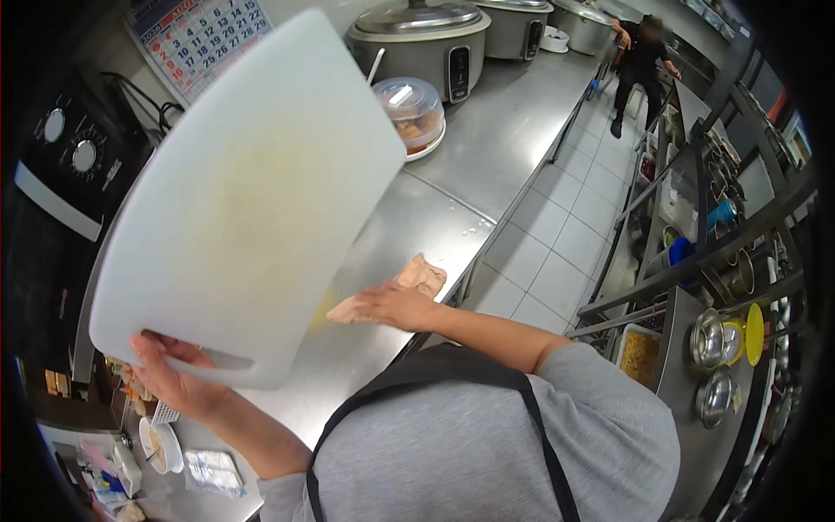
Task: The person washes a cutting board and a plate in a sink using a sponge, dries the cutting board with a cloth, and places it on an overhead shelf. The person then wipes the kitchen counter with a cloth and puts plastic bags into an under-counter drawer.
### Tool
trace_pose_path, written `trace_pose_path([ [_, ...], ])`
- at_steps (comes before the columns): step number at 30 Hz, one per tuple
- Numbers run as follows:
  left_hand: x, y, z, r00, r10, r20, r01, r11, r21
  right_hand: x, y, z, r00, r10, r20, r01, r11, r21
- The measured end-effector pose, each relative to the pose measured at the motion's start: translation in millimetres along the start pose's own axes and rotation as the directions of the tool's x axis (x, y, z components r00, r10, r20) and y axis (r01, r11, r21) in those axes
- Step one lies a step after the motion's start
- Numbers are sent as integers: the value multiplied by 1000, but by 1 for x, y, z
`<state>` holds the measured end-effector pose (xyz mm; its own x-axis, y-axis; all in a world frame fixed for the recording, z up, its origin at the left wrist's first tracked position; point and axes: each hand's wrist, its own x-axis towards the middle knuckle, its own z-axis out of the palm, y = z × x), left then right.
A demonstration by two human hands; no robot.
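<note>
The board point(252, 174) is in your left hand point(193, 393), lifted over the counter point(400, 213) and tilted, with its broad face to you. You have it near one corner, at the slot point(213, 358). Your left fingers are closed on the edge by this slot, but part of them is hidden, so I cannot tell how deep they go through.

I judge the board stiff and rather heavy for one hand. It is wide and your hold is at one end, so the far end may pull down and turn in your wrist. The face looks smooth and has a yellowish stain; if it is wet, it can slip. The slot is the good place for hold, with all fingers through it and the thumb flat on the face. For more control, a second hand could support the opposite edge.

Your right hand point(396, 306) is over the cloth point(423, 275), on the counter. These fingers lie close together, rather flat; whether they pinch it, I cannot tell. The cloth is soft and light, and should be easy to gather under the palm.
</note>
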<state>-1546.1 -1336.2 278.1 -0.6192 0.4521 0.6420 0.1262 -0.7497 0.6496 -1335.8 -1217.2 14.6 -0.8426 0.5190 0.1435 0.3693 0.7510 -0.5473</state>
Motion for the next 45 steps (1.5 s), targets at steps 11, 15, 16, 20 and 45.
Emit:
trace_pose_path([
  [11, -45, -9, -45, 985, -169, -36, 172, 979, 110, -100, 213, -149, 482, 551, -681, -811, 574, -109],
  [15, -52, -13, -36, 934, -328, 142, 287, 925, 249, -49, 204, -127, 519, 723, -456, -800, 599, 39],
  [16, -55, -25, -35, 947, -295, 130, 254, 930, 266, -37, 218, -82, 510, 548, -663, -550, 800, 239],
  [20, -58, -43, -11, 934, -298, 196, 242, 933, 264, -19, 141, -97, 951, 260, -169, -304, 888, -345],
  [45, -70, 24, -119, 970, -242, 16, 220, 908, 357, -7, 76, -67, 886, 281, -368, -391, 880, -271],
])
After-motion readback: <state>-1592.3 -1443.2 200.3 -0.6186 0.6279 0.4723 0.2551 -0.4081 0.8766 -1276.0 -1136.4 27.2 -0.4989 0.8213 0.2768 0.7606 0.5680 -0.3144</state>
